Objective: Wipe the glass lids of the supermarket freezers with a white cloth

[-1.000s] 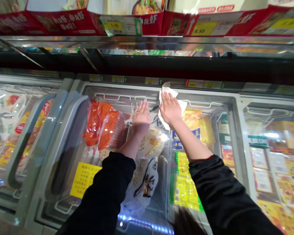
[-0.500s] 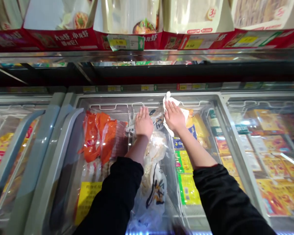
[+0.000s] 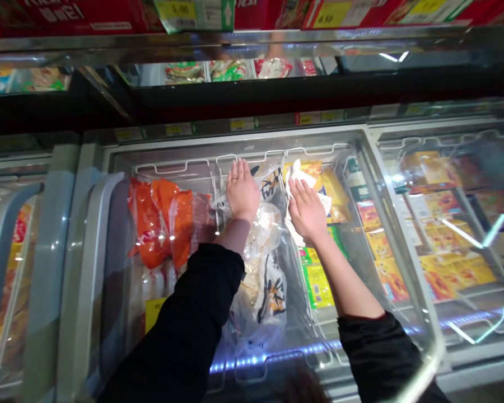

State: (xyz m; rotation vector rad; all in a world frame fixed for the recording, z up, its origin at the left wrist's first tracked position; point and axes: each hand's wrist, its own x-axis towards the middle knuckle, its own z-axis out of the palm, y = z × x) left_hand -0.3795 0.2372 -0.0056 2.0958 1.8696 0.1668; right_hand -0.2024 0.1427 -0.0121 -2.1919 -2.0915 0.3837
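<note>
My left hand (image 3: 242,190) lies flat with fingers stretched on the clear freezer lid (image 3: 292,274), a ring on one finger. It holds nothing. To its right, my right hand (image 3: 307,212) presses a crumpled white cloth (image 3: 296,170) flat on the same lid, its fingers extended over the cloth. Part of the cloth is hidden under the palm. Beneath the lid, between the hands, are clear bags (image 3: 273,285) with black lettering and pale food inside. Orange packs (image 3: 157,221) lie left of my left hand; yellow-and-green packets (image 3: 318,282) are below my right.
Grey curved lid handles (image 3: 94,252) stand up on the left. A neighbouring freezer section (image 3: 457,268) with yellow boxes is on the right. Above the back rim runs a metal shelf edge (image 3: 252,45) with price tags (image 3: 176,11) and red cartons over it.
The view has tilted down and the scene sits higher. My right hand and the cloth have slid toward me over the lid. My left hand stays flat, now nearer the back rim.
</note>
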